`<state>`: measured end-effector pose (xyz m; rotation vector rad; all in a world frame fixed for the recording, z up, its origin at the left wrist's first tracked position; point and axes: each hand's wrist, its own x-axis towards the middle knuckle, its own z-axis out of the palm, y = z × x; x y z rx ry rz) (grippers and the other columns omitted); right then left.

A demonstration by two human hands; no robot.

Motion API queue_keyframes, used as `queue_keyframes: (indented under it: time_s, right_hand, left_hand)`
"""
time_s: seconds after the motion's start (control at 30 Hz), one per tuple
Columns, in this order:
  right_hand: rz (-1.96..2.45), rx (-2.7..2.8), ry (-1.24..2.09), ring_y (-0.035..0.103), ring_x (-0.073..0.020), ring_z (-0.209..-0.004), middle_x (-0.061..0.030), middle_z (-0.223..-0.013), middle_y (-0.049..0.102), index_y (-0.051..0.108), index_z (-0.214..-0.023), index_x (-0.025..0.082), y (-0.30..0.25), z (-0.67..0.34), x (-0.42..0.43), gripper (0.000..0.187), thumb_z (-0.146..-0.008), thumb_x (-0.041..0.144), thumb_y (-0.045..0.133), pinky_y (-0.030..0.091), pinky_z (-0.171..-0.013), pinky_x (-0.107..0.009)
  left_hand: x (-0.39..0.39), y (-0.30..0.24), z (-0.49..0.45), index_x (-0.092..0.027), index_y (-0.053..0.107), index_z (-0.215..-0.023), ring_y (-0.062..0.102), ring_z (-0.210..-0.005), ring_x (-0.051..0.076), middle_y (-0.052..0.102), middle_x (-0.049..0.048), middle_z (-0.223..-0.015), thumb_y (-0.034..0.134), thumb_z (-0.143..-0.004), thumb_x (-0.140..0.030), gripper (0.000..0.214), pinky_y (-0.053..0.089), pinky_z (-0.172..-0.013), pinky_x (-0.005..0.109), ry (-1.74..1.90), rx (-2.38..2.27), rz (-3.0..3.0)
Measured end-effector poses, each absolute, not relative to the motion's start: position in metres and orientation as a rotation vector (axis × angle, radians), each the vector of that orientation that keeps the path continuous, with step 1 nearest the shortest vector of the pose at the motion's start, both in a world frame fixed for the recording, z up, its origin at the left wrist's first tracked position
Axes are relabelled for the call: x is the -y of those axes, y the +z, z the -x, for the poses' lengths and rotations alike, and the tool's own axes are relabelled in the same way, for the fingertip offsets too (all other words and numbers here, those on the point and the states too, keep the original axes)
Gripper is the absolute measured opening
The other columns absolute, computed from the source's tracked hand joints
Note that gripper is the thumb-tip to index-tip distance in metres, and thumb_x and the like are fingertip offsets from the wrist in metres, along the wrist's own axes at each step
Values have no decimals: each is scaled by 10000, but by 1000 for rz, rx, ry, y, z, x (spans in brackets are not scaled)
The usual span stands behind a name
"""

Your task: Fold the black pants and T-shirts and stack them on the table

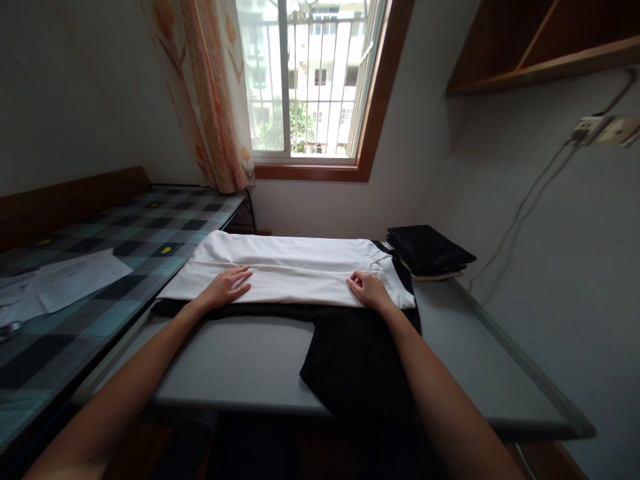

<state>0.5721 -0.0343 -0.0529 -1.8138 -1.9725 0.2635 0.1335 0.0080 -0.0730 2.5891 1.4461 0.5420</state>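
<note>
My left grip (230,285) lay open and my right grip (369,289) curled, its hold unclear, seemingly keeping the white cloth (300,270) flat on the black cloth (357,360).

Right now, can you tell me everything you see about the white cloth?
The white cloth is plain and looks like soft fabric. It lies long and flattish across the table, on top of black fabric. A fold line runs along its length, its left end slants, and small wrinkles show near the right end. The left grip rests on it, fingers open; the right grip touches it with curled fingers, maybe pinching; I can't tell.
</note>
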Motion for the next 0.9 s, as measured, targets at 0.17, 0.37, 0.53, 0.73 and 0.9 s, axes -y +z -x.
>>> queue_keyframes:
  time_s: [0.17,0.37,0.53,0.73,0.9]
  right_hand:
    - [1855,1981,217,619,-186,-724,-56,-762,699,666,-821,200,-46,-569,31,255,-920,384,521,350,-647,-270]
    - [1877,1986,224,646,-175,-762,-79,-856,729,707,-880,173,-26,-584,-27,234,-900,356,562,396,-656,-245]
    - [2055,1971,151,653,-199,-994,-99,-1074,725,737,-1010,175,-22,-612,-94,245,-872,312,589,443,-823,-233]
    - [2281,1724,154,609,-320,-1150,-188,-1190,673,691,-1165,136,-37,-637,-134,372,-841,302,614,463,-946,-386]
    - [2213,1475,299,597,-342,-1161,-175,-1144,675,692,-1076,163,-40,-649,-151,338,-742,215,709,481,-946,-450]
  left_hand:
    - [-9,-76,-133,-174,613,-1317,431,-1367,291,523,118,-1438,392,-901,-664,679,323,-1147,455,578,-1461,-2586]
    - [-9,-76,-134,-180,621,-1307,450,-1353,288,535,109,-1428,402,-923,-610,616,345,-1135,447,569,-1482,-2629]
    - [-9,-78,-134,-193,618,-1307,466,-1340,291,538,107,-1425,427,-932,-560,558,364,-1121,471,572,-1483,-2659]
    - [-7,-77,-136,-204,610,-1314,461,-1344,288,532,97,-1433,456,-936,-510,511,363,-1125,476,572,-1489,-2662]
    - [-5,-73,-138,-202,608,-1316,467,-1337,294,538,103,-1426,460,-935,-509,511,367,-1120,479,565,-1502,-2644]
